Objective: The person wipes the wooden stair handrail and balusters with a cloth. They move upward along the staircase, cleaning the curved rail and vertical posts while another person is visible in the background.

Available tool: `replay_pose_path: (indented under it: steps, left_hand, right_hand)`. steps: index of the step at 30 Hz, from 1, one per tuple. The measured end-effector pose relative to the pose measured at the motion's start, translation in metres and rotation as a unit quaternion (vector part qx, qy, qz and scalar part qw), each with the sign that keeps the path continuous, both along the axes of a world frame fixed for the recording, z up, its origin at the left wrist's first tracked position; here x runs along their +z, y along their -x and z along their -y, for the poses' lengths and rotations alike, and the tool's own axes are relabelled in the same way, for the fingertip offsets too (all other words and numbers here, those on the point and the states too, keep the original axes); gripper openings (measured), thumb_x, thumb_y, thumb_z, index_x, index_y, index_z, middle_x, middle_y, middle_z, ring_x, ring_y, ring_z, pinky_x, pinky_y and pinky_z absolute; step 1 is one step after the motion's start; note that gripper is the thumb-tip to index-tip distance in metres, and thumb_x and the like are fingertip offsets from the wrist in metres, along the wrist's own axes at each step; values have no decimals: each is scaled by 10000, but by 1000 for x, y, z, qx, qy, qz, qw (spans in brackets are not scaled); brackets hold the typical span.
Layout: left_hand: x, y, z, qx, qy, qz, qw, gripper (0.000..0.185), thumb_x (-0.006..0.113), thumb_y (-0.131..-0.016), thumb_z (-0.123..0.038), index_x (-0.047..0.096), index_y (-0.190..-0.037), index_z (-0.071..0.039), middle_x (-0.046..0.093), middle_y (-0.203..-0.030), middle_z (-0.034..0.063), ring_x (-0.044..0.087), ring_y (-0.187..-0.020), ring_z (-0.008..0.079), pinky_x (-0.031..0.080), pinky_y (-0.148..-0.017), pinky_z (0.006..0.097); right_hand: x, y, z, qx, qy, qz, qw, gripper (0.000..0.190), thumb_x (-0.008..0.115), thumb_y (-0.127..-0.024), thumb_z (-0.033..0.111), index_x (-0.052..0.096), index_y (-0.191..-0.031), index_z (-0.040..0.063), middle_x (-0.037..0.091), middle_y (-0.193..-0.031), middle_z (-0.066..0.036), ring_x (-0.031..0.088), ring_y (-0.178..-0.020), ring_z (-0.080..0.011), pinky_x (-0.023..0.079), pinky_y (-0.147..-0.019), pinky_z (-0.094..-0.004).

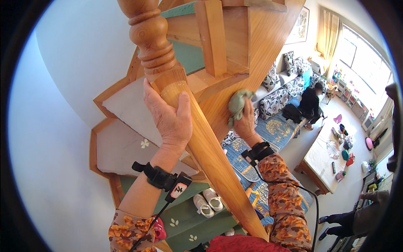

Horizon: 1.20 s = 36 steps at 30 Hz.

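My left hand (171,118) grips a turned wooden newel post (217,163), just below its rounded carving, thumb on the near face. To the right of the post, my right hand (245,121) holds a crumpled green cloth (240,102). The cloth lies against the varnished wooden side board (248,63) of the staircase. A square wooden baluster (211,37) rises from the step above. Part of the cloth is hidden by my right fingers.
Winding stair treads (126,148) with pale and green coverings curve at left. White shoes (207,203) and a red shoe (159,228) sit on lower steps. Beyond are a patterned sofa (275,97), a seated person (310,102), a cluttered table (324,160) and a standing person (355,217).
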State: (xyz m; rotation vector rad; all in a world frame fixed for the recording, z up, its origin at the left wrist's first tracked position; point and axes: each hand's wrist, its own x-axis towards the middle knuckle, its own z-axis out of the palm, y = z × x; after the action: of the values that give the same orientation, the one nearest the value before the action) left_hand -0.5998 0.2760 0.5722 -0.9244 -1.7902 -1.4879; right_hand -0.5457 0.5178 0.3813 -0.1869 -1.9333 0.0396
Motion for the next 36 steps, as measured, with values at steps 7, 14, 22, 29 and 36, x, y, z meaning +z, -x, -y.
replay_pose_path:
  steps: [7, 14, 22, 29, 36]
  left_hand:
    - [0, 1, -1, 11, -1, 5, 1000, 839, 664, -874, -182, 181, -1507, 85, 353, -1437, 275, 367, -1331, 414, 286, -1154, 477]
    - [-2, 1, -1, -2, -12, 17, 1000, 835, 660, -884, -184, 180, -1514, 79, 359, -1430, 266, 387, -1325, 398, 305, -1149, 460]
    - [1, -2, -2, -32, -29, 47, 998, 814, 648, -893, -180, 188, -1514, 75, 358, -1431, 253, 375, -1338, 380, 289, -1159, 460]
    - [4, -3, 0, -11, -1, 29, 1000, 811, 637, -903, -176, 175, -1521, 74, 354, -1435, 255, 365, -1346, 376, 284, -1162, 460]
    - [2, -1, -3, -36, -20, 40, 998, 824, 649, -910, -197, 177, -1526, 80, 346, -1443, 254, 372, -1349, 382, 282, -1167, 451]
  right_hand:
    - [60, 2, -80, -22, 102, -87, 991, 611, 499, -874, -11, 390, -1476, -16, 254, -1568, -275, 290, -1410, -489, 260, -1191, -498]
    - [58, 10, -95, -11, 191, -103, 976, 712, 475, -839, -47, 315, -1529, 23, 206, -1592, -289, 246, -1435, -515, 235, -1211, -480]
    - [-3, 2, -16, -60, 93, -15, 994, 692, 509, -821, -61, 342, -1493, -40, 194, -1572, -345, 257, -1428, -542, 297, -1198, -472]
    - [-54, -10, 73, 37, 294, 112, 948, 705, 569, -839, 12, 291, -1475, -112, 203, -1533, -384, 322, -1370, -560, 406, -1121, -478]
    - [-79, -34, 103, 88, 411, 286, 861, 601, 651, -794, 118, 422, -1294, -123, 383, -1323, -363, 589, -1030, -538, 527, -892, -537]
